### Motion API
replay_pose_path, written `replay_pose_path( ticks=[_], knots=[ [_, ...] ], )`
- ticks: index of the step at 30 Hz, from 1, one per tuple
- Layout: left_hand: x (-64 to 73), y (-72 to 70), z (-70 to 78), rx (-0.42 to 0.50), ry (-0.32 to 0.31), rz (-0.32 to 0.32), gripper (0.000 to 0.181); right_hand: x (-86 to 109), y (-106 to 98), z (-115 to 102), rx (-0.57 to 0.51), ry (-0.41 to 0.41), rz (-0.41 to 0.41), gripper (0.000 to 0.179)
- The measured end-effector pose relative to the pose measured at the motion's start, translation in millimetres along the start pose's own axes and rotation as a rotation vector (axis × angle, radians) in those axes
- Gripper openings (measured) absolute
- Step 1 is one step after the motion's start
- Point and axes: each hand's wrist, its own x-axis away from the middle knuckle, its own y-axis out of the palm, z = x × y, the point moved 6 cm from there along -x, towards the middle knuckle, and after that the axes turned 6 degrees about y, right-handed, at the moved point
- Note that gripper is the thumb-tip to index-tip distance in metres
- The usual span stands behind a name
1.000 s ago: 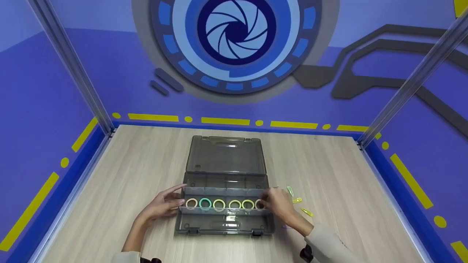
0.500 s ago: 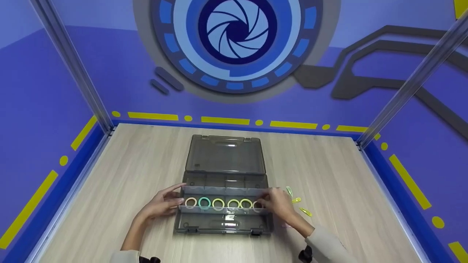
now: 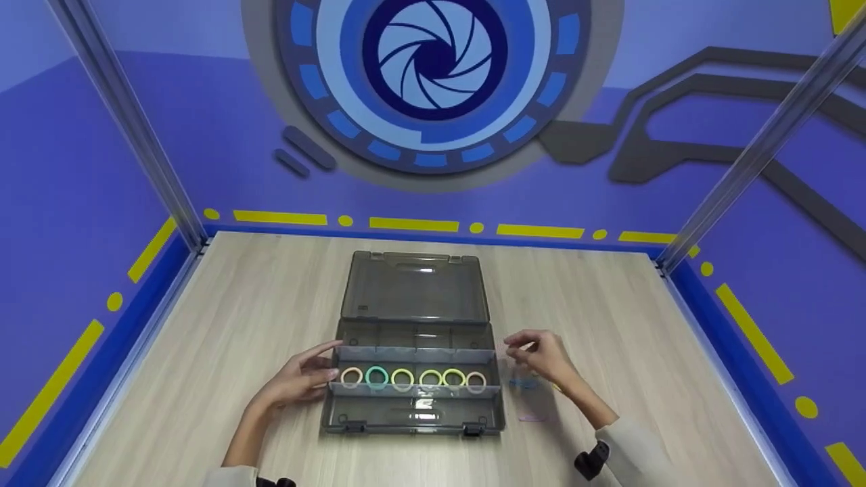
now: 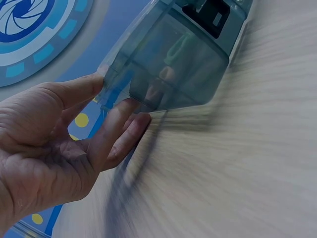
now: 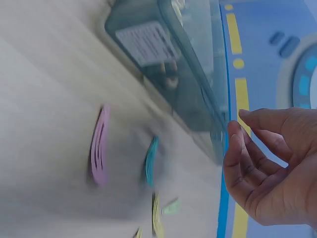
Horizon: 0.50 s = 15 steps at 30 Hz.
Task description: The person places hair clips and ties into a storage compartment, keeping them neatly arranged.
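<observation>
A smoky translucent divided box [image 3: 379, 410] lies with its lid [image 3: 414, 291] folded back. Along its middle row stand several hair ties, among them a teal one [image 3: 377, 377], a yellow one [image 3: 402, 379] and a peach one [image 3: 475, 382] at the right end. My left hand [image 3: 298, 382] touches the box's left end with extended fingers. Beyond the right end, my right hand [image 3: 548, 357] hovers above the table, its thumb and fingertips close together with nothing visible between them. Below it lie snap hair clips: pink [image 5: 99, 148], teal [image 5: 151, 161], yellow [image 5: 157, 215] and pale green [image 5: 171, 207].
The box stands on a pale wood-grain table [image 3: 270, 291]. Blue printed panels [image 3: 433, 196] enclose the back and sides, with metal posts at the corners. A white label [image 5: 146, 43] is on the box's right end.
My right hand has let go of the peach hair tie at the row's right end and moved right, out over the hair clips. My left hand stays at the box.
</observation>
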Motion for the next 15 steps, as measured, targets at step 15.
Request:
replay_pose_path(
  ticks=[15],
  knots=[
    [-1.7, 0.1, -3.1, 0.005, -0.035, 0.013, 0.064, -4.9, -34, 55, 0.093, -0.051, 0.077, 0.014]
  ],
)
